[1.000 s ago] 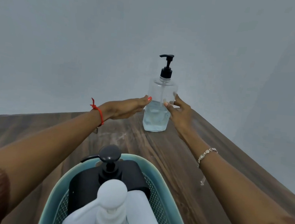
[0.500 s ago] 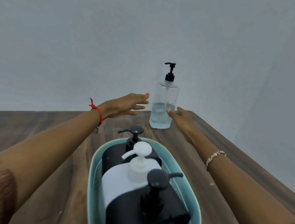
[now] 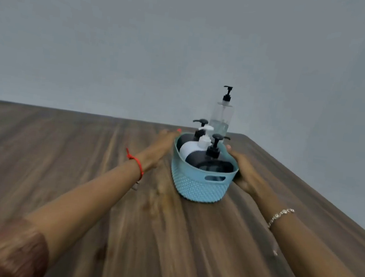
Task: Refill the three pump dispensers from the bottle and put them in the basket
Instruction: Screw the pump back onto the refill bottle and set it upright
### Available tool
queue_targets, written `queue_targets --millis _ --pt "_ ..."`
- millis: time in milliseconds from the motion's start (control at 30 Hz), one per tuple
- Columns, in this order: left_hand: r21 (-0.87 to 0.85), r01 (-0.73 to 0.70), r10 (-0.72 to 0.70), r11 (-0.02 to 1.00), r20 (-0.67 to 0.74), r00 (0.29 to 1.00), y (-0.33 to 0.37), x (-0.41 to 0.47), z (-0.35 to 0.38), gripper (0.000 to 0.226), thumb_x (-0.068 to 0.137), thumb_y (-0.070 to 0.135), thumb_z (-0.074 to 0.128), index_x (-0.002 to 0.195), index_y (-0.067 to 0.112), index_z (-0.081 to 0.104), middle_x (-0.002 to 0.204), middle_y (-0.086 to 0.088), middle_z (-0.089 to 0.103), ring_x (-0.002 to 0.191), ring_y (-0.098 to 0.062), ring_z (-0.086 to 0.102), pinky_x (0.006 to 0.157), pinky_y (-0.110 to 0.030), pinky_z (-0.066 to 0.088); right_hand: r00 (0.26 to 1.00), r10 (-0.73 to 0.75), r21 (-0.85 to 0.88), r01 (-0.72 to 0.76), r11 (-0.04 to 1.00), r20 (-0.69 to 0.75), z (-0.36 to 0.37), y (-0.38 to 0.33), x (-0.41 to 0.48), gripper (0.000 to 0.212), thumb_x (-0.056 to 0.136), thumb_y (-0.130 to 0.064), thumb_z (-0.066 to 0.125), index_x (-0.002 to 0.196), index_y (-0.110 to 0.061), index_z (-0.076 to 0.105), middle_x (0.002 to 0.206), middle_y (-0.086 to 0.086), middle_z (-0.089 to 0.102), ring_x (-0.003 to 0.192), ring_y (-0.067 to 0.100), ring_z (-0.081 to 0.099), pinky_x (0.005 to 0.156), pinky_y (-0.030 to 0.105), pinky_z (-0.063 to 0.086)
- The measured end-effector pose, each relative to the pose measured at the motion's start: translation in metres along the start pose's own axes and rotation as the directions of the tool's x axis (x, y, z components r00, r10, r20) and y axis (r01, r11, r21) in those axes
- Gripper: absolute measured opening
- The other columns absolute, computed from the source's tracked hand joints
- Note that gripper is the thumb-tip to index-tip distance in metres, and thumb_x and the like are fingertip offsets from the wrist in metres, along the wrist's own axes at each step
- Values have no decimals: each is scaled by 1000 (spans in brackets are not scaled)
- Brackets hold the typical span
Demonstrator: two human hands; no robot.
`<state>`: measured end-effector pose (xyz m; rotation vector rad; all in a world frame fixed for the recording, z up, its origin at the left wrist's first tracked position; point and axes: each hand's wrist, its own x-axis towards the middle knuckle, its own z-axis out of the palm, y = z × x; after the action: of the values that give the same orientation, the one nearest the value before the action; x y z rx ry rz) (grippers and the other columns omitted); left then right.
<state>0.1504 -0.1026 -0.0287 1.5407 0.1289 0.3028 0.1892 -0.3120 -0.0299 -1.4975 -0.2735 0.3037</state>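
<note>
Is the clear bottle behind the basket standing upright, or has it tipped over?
Upright: the clear bottle stands on the table behind the basket, with its black pump at the top.

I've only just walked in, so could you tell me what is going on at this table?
A person has a hand at each side of the blue basket on the wooden table: the left hand, fingers straight, beside its left wall, the right hand against its right wall. Inside stand the front black dispenser, the white dispenser and the rear black dispenser. The clear bottle stands behind, partly full.
</note>
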Motion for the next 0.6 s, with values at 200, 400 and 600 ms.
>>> queue_targets --millis 200,400,600 --pt "-96 114 -112 989 28 993 -1 -75 21 41 96 26 48 130 3 50 126 -13 59 92 -15 60 60 -19 46 977 109 11 -109 994 -181 20 3 -44 33 100 -16 34 124 0 50 112 14 61 84 20 59 78 35 48" --pt "6 78 -77 997 -11 997 9 -108 17 32 95 1 38 123 -5 53 123 -24 59 87 -28 63 63 -24 54 945 102 -9 -110 994 -310 44 1 -57 27 99 -10 32 98 2 57 121 22 59 109 34 58 98 49 46" --pt "86 77 -69 993 -91 993 19 -137 -27 31 92 -6 35 114 -10 56 119 -28 60 65 -16 56 41 -15 48 947 32 -33 -45 998 -320 89 6 -66 22 95 -2 38 83 0 56 89 13 61 68 20 58 63 35 53"
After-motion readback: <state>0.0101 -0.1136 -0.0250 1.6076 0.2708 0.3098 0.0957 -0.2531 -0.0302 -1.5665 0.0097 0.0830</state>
